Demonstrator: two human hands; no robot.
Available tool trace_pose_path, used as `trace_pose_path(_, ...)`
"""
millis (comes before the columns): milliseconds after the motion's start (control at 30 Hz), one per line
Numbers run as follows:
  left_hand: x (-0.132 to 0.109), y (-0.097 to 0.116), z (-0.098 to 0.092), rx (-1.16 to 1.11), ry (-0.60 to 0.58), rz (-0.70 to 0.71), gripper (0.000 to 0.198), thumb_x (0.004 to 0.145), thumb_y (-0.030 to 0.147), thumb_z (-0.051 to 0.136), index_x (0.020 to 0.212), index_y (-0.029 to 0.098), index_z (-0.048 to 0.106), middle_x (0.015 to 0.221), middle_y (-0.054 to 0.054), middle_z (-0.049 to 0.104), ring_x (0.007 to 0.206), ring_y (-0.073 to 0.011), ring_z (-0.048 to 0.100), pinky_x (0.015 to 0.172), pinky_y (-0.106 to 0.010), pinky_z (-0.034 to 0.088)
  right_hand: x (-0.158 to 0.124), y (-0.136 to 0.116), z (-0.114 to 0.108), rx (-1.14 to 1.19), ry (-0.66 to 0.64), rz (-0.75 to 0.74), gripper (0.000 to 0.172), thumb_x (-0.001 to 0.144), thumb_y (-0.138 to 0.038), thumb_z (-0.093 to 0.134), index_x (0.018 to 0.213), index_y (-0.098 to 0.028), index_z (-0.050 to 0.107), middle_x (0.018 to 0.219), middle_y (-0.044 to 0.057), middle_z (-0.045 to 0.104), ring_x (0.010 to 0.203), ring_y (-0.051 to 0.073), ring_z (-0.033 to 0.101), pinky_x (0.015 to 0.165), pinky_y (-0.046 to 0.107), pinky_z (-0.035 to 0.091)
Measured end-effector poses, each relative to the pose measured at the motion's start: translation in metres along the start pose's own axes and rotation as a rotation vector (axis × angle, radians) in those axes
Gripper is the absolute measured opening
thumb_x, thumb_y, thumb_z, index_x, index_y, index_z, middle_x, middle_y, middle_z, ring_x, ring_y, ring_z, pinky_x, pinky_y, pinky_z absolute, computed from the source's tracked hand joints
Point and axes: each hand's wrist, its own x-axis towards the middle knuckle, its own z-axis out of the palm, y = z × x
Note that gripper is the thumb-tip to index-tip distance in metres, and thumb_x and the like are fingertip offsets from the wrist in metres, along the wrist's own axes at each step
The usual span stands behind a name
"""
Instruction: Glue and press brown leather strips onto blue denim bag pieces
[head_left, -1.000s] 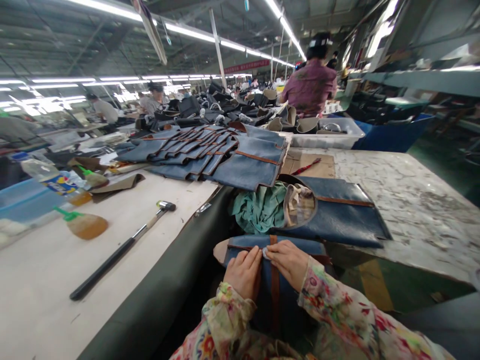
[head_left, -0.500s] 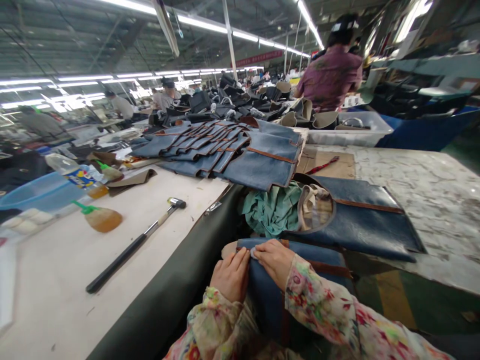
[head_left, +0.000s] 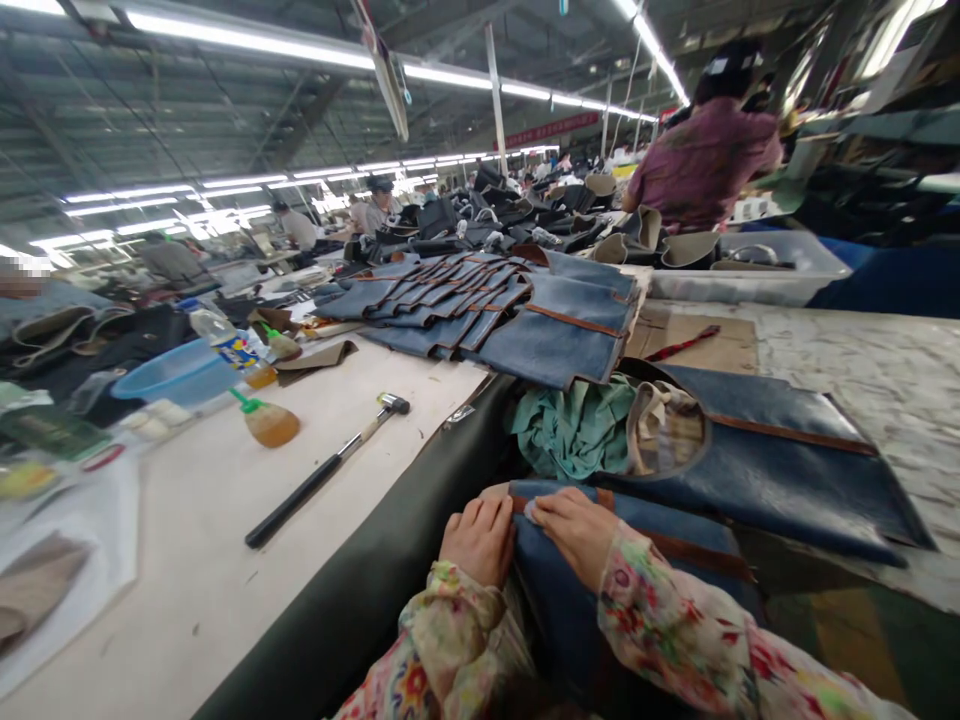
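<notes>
A blue leather piece with a brown strap (head_left: pixel 660 535) lies in front of me at the bench edge. My left hand (head_left: pixel 478 540) rests on its left part with fingers curled down, pressing the leather. My right hand (head_left: pixel 579 530) lies beside it, fingertips pinched on the leather's top edge near a small pale spot. The two hands almost touch. Both sleeves are floral.
A hammer (head_left: pixel 330 468) lies on the pale bench to the left, near two amber glue bottles (head_left: pixel 266 420) and a blue basin (head_left: pixel 176 370). A stack of blue leather pieces (head_left: pixel 517 320) lies beyond, with green cloth (head_left: pixel 574 425) and another blue panel (head_left: pixel 787 455). A person in purple (head_left: pixel 705 160) works at back.
The view has swung left and the hands now sit a little lower and right in the picture. Both hands keep their hold on the blue leather piece.
</notes>
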Motion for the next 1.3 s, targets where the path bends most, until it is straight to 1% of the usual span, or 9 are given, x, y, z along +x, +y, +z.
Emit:
trace_pose_path(233, 0.005, -0.02, -0.017, -0.106, -0.12, 0.051, 0.03, 0.084, 0.029, 0.043, 0.111, 0.027, 0.054, 0.112, -0.003, 0.058, 0.098, -0.021, 0.052, 0.074, -0.035, 0.045, -0.067, 0.022, -0.018, -0.04, 0.108, 0.067, 0.031, 0.087, -0.02, 0.035, 0.108, -0.022, 0.058, 0.103, 0.006, 0.061, 0.095, 0.016, 0.053, 0.081, 0.031, 0.05)
trace_pose_path(333, 0.003, -0.079, -0.032, -0.093, -0.091, -0.061, 0.033, 0.086, 0.033, 0.037, 0.112, 0.024, 0.055, 0.115, -0.005, 0.056, 0.104, -0.0204, 0.05, 0.086, -0.035, 0.042, -0.085, 0.022, -0.025, -0.082, 0.137, 0.087, 0.031, 0.087, -0.02, 0.037, 0.109, -0.024, 0.057, 0.103, 0.005, 0.061, 0.094, 0.015, 0.054, 0.082, 0.029, 0.05)
trace_pose_path(433, -0.004, -0.156, -0.044, 0.046, -0.068, -0.437, 0.043, 0.084, 0.036, 0.037, 0.119, 0.014, 0.048, 0.121, -0.012, 0.05, 0.11, -0.0262, 0.046, 0.092, -0.038, 0.037, -0.103, 0.017, -0.026, -0.135, 0.202, 0.115, 0.032, 0.086, -0.019, 0.037, 0.112, -0.023, 0.056, 0.106, 0.004, 0.061, 0.096, 0.015, 0.054, 0.082, 0.029, 0.05)
trace_pose_path(500, -0.01, -0.198, -0.048, 0.066, -0.197, -0.637, 0.049, 0.081, 0.04, 0.04, 0.12, 0.012, 0.046, 0.12, -0.013, 0.049, 0.107, -0.0297, 0.046, 0.088, -0.039, 0.038, -0.115, 0.014, -0.024, -0.174, 0.246, 0.129, 0.033, 0.086, -0.019, 0.038, 0.115, -0.023, 0.053, 0.109, 0.004, 0.06, 0.099, 0.015, 0.053, 0.084, 0.029, 0.049)
trace_pose_path(633, -0.011, -0.231, -0.052, 0.046, -0.275, -0.737, 0.042, 0.08, 0.039, 0.036, 0.104, 0.009, 0.054, 0.097, -0.015, 0.056, 0.095, -0.03, 0.052, 0.079, -0.039, 0.041, -0.13, 0.01, -0.022, -0.227, 0.25, 0.169, 0.035, 0.085, -0.02, 0.042, 0.119, -0.021, 0.05, 0.114, 0.004, 0.058, 0.103, 0.016, 0.052, 0.087, 0.032, 0.047)
trace_pose_path(767, -0.001, -0.202, -0.057, -0.042, -0.316, -0.721, 0.038, 0.08, 0.046, 0.033, 0.08, 0.015, 0.055, 0.07, -0.006, 0.055, 0.072, -0.0209, 0.056, 0.062, -0.029, 0.043, -0.132, 0.006, -0.027, -0.199, 0.257, 0.218, 0.032, 0.086, -0.02, 0.04, 0.116, -0.022, 0.053, 0.11, 0.004, 0.059, 0.101, 0.016, 0.053, 0.086, 0.032, 0.047)
trace_pose_path(900, -0.028, -0.128, -0.055, -0.564, -0.235, -0.705, 0.051, 0.077, 0.063, 0.024, 0.08, 0.021, 0.052, 0.05, 0.005, 0.043, 0.045, -0.012, 0.044, 0.045, -0.022, 0.035, -0.135, 0.003, -0.028, -0.193, 0.263, 0.24, 0.033, 0.087, -0.021, 0.039, 0.116, -0.022, 0.053, 0.111, 0.004, 0.059, 0.101, 0.016, 0.053, 0.086, 0.032, 0.047)
trace_pose_path(1067, -0.077, -0.041, -0.049, -1.007, -0.379, -0.575, 0.057, 0.069, 0.073, 0.034, 0.069, 0.018, 0.052, 0.042, 0.008, 0.03, 0.038, -0.0073, 0.028, 0.038, -0.02, 0.022, -0.136, 0.002, -0.028, -0.206, 0.263, 0.261, 0.033, 0.087, -0.02, 0.038, 0.115, -0.021, 0.054, 0.111, 0.005, 0.059, 0.1, 0.017, 0.053, 0.086, 0.032, 0.048)
trace_pose_path(1300, -0.081, -0.02, -0.046, -0.763, -0.336, -0.391, 0.039, 0.082, 0.053, 0.03, 0.079, 0.021, 0.052, 0.057, 0.004, 0.047, 0.054, -0.0109, 0.047, 0.055, -0.022, 0.037, -0.136, 0.004, -0.026, -0.228, 0.285, 0.225, 0.032, 0.087, -0.019, 0.037, 0.114, -0.019, 0.055, 0.11, 0.006, 0.059, 0.099, 0.015, 0.054, 0.085, 0.03, 0.048)
